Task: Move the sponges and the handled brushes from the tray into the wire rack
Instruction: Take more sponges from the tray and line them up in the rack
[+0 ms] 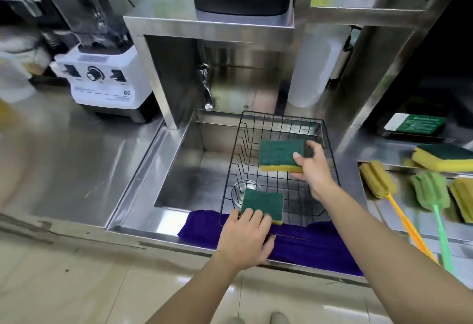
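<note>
A black wire rack [271, 123] sits over the right part of the steel sink. My left hand [247, 236] grips a green-and-yellow sponge [262, 202] at the rack's near left corner. My right hand [313, 167] holds a second green-topped sponge [280, 154] above the middle of the rack. On the steel tray [399, 221] at the right lie another sponge [444, 157], a yellow brush with an orange handle [378, 179], a green brush with a green handle [431, 190] and one more yellow brush head [463, 200].
A purple cloth [320, 244] hangs over the sink's front edge under the rack. A faucet [206, 88] stands behind the sink [184, 170], a white blender base [102, 80] at the left, a white cylinder [311, 67] at the back right.
</note>
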The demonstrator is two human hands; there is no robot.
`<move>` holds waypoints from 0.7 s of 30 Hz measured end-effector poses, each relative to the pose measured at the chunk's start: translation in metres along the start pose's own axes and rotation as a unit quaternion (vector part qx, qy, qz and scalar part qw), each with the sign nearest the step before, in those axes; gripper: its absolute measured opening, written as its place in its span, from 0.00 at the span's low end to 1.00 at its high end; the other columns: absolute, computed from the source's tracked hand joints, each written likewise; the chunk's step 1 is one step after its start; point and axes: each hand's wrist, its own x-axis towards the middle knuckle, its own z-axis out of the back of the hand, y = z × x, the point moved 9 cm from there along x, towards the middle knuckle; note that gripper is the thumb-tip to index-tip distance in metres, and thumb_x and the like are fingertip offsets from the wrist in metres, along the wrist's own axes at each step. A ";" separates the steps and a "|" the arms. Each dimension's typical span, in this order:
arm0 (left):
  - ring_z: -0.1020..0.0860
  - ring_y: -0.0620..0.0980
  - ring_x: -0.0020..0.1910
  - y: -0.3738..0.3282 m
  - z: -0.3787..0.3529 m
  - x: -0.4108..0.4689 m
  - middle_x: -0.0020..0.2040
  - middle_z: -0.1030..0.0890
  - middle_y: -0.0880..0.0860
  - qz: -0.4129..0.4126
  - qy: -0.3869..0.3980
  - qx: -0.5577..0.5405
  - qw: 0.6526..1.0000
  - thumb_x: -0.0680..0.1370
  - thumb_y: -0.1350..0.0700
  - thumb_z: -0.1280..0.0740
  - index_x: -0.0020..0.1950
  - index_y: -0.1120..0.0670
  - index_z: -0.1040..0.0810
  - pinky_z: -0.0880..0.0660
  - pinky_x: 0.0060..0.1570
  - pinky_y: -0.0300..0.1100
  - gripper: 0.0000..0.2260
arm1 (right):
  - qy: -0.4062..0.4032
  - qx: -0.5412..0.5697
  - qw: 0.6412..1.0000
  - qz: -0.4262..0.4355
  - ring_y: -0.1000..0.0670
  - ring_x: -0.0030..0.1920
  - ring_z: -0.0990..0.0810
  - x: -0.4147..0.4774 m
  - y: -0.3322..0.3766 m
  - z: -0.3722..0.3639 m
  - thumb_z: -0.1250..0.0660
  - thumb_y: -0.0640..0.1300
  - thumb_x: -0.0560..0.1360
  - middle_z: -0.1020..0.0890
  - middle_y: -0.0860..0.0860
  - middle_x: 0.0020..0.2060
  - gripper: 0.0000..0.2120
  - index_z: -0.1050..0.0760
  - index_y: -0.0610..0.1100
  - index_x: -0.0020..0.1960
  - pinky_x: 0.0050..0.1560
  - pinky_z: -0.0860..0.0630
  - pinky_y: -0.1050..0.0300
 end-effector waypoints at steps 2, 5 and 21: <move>0.24 0.51 0.37 0.000 -0.001 0.000 0.39 0.21 0.51 0.000 -0.002 -0.003 1.000 0.70 0.45 0.35 0.47 0.54 0.23 0.28 0.37 0.43 0.14 | 0.013 -0.018 1.000 -0.015 0.48 0.52 0.22 0.001 -0.015 -0.012 0.40 0.36 0.78 0.29 0.47 0.66 0.24 0.40 0.52 0.70 0.41 0.20 0.55; 0.25 0.51 0.37 0.002 -0.004 0.000 0.38 0.22 0.50 0.000 -0.005 -0.011 1.000 0.70 0.45 0.35 0.47 0.54 0.23 0.28 0.36 0.43 0.14 | 0.018 -0.027 0.999 -0.036 0.47 0.53 0.23 0.004 -0.033 -0.023 0.42 0.36 0.78 0.30 0.45 0.67 0.24 0.40 0.53 0.70 0.46 0.20 0.52; 0.27 0.50 0.34 0.002 -0.010 0.000 0.36 0.23 0.49 0.008 0.014 -0.032 0.999 0.70 0.46 0.37 0.45 0.53 0.23 0.30 0.33 0.42 0.12 | 0.084 -0.171 0.979 -0.073 0.45 0.69 0.32 0.005 -0.069 -0.032 0.39 0.36 0.78 0.33 0.45 0.72 0.26 0.39 0.51 0.73 0.70 0.34 0.50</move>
